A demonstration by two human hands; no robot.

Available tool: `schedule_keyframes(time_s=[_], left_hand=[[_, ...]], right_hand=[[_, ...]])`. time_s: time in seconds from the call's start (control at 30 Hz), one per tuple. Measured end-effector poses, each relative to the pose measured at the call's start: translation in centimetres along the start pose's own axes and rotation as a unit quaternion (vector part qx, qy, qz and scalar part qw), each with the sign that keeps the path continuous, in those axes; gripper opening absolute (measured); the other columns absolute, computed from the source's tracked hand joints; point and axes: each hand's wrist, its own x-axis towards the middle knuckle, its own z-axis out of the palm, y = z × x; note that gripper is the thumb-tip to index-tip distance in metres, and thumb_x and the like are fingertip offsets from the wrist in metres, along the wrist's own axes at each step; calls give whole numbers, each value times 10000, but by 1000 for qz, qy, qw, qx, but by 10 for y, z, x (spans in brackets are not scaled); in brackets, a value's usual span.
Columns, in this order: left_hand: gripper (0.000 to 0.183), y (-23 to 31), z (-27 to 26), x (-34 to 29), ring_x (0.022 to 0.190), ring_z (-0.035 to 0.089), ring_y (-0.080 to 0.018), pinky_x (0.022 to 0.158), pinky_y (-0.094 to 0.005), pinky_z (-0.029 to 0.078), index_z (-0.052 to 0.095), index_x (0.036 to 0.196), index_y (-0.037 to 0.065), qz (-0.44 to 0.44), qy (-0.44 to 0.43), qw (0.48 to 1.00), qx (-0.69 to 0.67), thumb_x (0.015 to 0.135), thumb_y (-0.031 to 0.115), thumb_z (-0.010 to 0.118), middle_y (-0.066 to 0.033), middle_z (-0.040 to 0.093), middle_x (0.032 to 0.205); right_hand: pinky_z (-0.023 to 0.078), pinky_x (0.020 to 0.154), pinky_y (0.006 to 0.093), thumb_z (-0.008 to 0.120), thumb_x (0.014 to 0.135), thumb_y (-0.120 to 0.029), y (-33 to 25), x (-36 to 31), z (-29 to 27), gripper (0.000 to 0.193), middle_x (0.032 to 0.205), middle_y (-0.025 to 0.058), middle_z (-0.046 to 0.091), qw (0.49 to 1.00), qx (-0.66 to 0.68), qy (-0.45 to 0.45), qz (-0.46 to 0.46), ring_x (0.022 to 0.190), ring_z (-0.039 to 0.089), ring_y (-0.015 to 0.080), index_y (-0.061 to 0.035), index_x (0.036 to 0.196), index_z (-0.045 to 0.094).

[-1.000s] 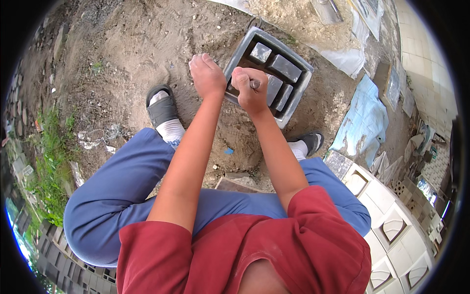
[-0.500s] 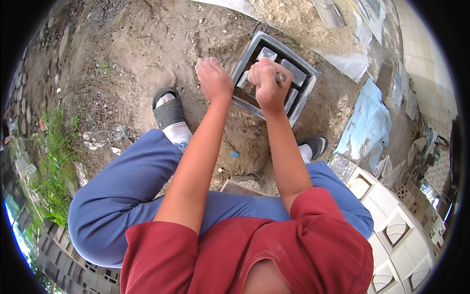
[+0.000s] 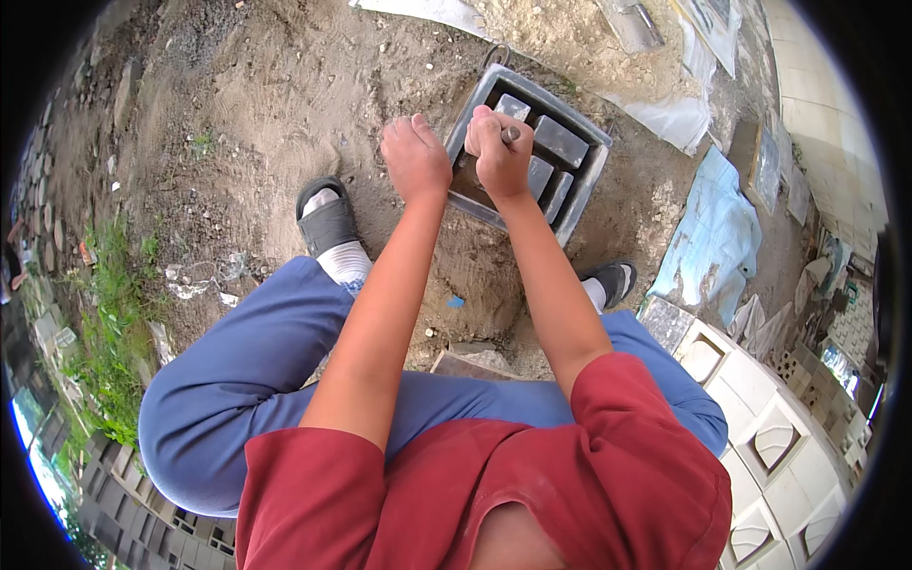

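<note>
A grey metal mold (image 3: 591,180), box-shaped with several raised blocks inside, sits on the dirt ground. My right hand (image 3: 501,169) is over its left part, wrapped round a rod-like handle (image 3: 511,135) whose round end pokes out by the thumb. The lower end of that tool is hidden beneath the hand. Just outside the mold's left side is my left hand (image 3: 416,160), back upward with fingers curled in. Whatever it may hold is hidden. Pale dust coats the fingers of both hands.
My sandalled feet stand either side, the left sandal (image 3: 327,218) left of the mold and the right sandal (image 3: 617,278) at its lower right. A blue sheet (image 3: 714,228) lies to the right. White patterned blocks (image 3: 774,442) are stacked near my right knee. Green weeds (image 3: 119,332) grow at left.
My right hand, with the handle in it, has shifted left across the mold, uncovering more of the middle blocks. My left hand stays nearly in place.
</note>
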Motion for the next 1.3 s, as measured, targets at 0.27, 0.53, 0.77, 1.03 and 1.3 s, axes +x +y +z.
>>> schedule_keyframes(time_s=[0.27, 0.53, 0.77, 1.03, 1.3], left_hand=[[722, 13, -8, 2, 821, 709, -494, 817, -582, 546, 787, 766, 52, -75, -95, 992, 28, 1110, 463, 303, -258, 741, 825], [744, 16, -7, 2, 871, 720, -479, 869, -551, 548, 811, 766, 72, -110, -118, 986, 31, 1100, 506, 307, -260, 749, 856], [748, 5, -11, 8, 887, 718, -481, 879, -554, 542, 809, 767, 64, -114, -115, 986, 40, 1102, 497, 301, -265, 748, 862], [737, 3, -12, 7, 897, 718, -477, 889, -557, 535, 807, 759, 70, -126, -109, 985, 38, 1100, 491, 308, -252, 750, 852], [735, 0, -6, 5, 879, 721, -468, 872, -556, 540, 805, 749, 78, -119, -103, 987, 42, 1102, 479, 301, -249, 746, 831]], right_hand=[[283, 492, 299, 510, 1069, -95, 1, 2, 0, 480, 573, -34, 429, 1000, -6, -6, -30, 538, 372, 54, -53, 598, 429], [272, 489, 297, 503, 1072, -114, 7, 10, -14, 472, 575, -30, 454, 998, -25, 28, -57, 538, 381, 62, -38, 609, 448], [286, 489, 307, 522, 1050, -107, -21, 25, 1, 448, 557, -20, 463, 997, 41, 11, -58, 515, 385, 72, -18, 614, 463], [282, 487, 301, 534, 1044, -135, -18, 32, 1, 452, 563, -31, 452, 997, 55, 5, -54, 532, 388, 64, -43, 607, 467], [281, 493, 293, 527, 1063, -171, -13, 36, -4, 492, 569, -48, 401, 997, 74, -8, -28, 524, 350, 62, -56, 599, 410]])
